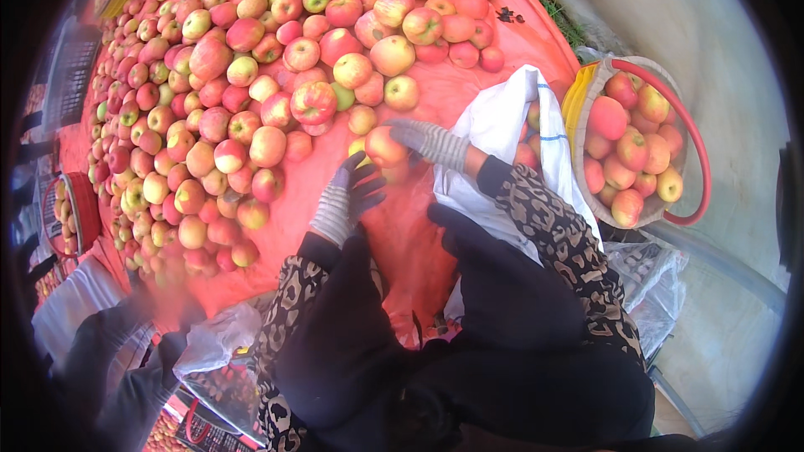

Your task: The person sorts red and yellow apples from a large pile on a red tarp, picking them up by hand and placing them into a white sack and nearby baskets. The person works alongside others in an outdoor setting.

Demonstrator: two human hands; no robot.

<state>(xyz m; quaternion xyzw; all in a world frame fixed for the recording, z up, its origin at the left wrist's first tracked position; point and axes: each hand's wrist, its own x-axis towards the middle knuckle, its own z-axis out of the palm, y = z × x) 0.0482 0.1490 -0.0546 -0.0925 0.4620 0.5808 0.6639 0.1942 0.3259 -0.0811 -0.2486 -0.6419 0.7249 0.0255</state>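
My left hand, in a grey striped glove with dark fingers, has its fingers spread and nothing in it. It hovers over the red sheet just left of my knees. My right hand, in a matching glove, has its fingers around the right side of a red-yellow apple. Below that apple, others are blurred. A small yellow-green apple sits close to my left fingertips. The large apple pile spreads ahead and to the left. Beside my right forearm stands a white sack with apples inside.
A basket with a red handle stands at the right, filled with apples. Another red basket is at the far left. A co-worker's dark-clothed legs show at the lower left. Clear plastic bags lie near my right side.
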